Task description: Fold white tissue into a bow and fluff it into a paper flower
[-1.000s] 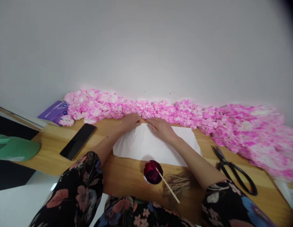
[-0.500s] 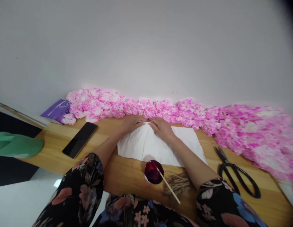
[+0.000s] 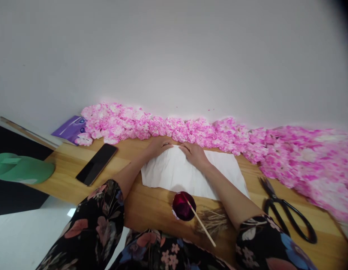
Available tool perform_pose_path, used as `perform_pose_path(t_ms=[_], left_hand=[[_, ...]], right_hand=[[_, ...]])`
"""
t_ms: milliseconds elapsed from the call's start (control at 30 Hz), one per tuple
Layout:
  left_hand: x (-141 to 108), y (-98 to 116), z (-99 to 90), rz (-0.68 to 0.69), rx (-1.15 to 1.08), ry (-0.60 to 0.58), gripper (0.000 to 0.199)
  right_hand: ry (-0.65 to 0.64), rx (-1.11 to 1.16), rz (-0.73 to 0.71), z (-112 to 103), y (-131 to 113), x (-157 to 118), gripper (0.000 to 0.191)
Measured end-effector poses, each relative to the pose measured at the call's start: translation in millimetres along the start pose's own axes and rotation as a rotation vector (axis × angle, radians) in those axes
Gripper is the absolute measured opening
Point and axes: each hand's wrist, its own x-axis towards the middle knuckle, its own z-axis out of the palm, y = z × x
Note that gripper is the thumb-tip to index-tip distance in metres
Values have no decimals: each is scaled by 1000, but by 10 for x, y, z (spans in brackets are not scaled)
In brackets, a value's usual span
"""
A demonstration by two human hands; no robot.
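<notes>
Well left of the white sheet (image 3: 168,175) showed a smooth, rounded green object (image 3: 26,168). Nearer the sheet, on its left, were a glossy purple packet (image 3: 69,127) and a flat, black, glass-faced phone (image 3: 96,164). Beyond the sheet, a ruffled bank of pink-and-white flowers (image 3: 196,129) ran along the wooden table (image 3: 151,205). The left hand (image 3: 157,147) curved over the sheet's far edge; whether its grip pinched it I could not tell. The sheet lay between the forearms, thin and faintly creased, with a straight far edge and a gently bowed near one. Just beside that near edge stood a small round bowl (image 3: 174,212), deep magenta inside, a slender pale stick (image 3: 203,228) leaning in it. Thin brown stalks (image 3: 215,222) lay on the sheet's near side, rightward. The right hand (image 3: 195,154) bent to its far edge, grip equally unclear. Black-handled metal scissors (image 3: 274,198) lay right of the sheet.
</notes>
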Motion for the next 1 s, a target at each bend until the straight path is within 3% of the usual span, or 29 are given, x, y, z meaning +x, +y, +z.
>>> perform_pose_path(t_ms=[567,733,800,933,1000], left_hand=[[25,10,-43,-30,3,-32,29],[45,-21,-25,-31,-2,-35,29],[59,-27,-19,-3,38,12,27],[42,89,-96,9,239,220,25],[-9,207,-161,20,284,196,25]], right_hand=[[-4,-25,-3,-12,11,0,24],[0,58,2,-13,15,-12,23],[48,100,3,-28,-5,-12,23],[145,-4,-30,-163,-70,4,25],[108,-93,-60,-280,-102,1,26]])
